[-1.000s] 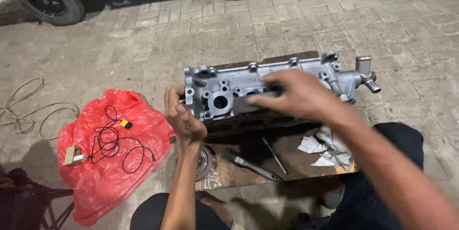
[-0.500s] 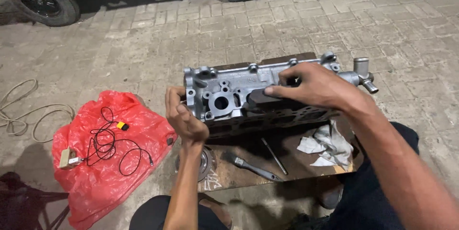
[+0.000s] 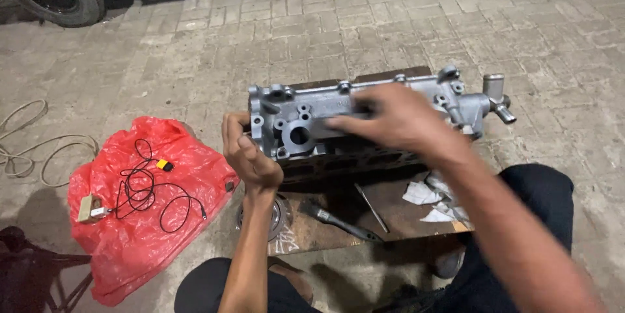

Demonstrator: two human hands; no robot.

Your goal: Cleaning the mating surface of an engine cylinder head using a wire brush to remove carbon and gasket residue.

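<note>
A grey cast-metal engine part [image 3: 364, 121] stands on a wooden board [image 3: 403, 212] on the paved ground. The left hand [image 3: 250, 153] grips its near-left end, fingers curled round the edge – the right hand [image 3: 397, 121] lies flat across its face, blurred, fingers spread rather than closed. A dark-handled tool [image 3: 338, 218] and crumpled paper [image 3: 433, 196] rest on the board; a red plastic bag [image 3: 143, 205] with a black cable [image 3: 153, 192] lies to the left
</note>
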